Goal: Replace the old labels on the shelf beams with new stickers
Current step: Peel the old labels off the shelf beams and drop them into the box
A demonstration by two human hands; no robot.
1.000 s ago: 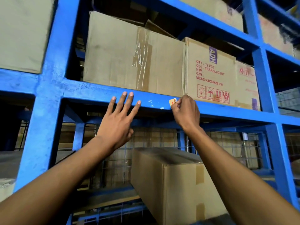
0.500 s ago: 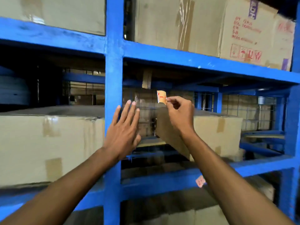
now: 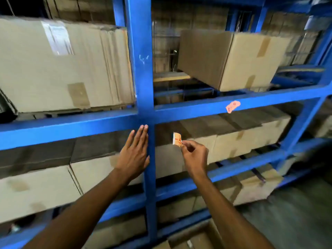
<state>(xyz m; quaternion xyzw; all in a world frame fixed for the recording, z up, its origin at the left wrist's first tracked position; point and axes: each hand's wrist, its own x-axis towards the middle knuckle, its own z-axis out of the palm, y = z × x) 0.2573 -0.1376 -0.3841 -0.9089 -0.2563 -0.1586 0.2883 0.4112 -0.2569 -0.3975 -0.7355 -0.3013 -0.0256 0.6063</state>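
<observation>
My right hand [image 3: 195, 157] pinches a small tan label [image 3: 177, 139] with red marks between thumb and fingers, held in the air in front of the lower shelf bay. My left hand [image 3: 134, 151] is flat and open, its fingers together, lying against the blue upright post [image 3: 141, 69] just below where it crosses the blue shelf beam [image 3: 269, 98]. A pink label [image 3: 233, 106] with red marks is stuck on that beam, up and to the right of my right hand.
Cardboard boxes fill the shelves: a large one [image 3: 62, 65] upper left, one [image 3: 230, 58] upper right, more [image 3: 242, 139] on the lower levels. A lower blue beam [image 3: 242, 168] runs under my right hand. Grey floor [image 3: 296, 212] shows at the bottom right.
The view has dropped down the rack to lower shelves. My right hand peeled the tan label off the upper beam and carried it down; my left hand came off that beam onto the post.
</observation>
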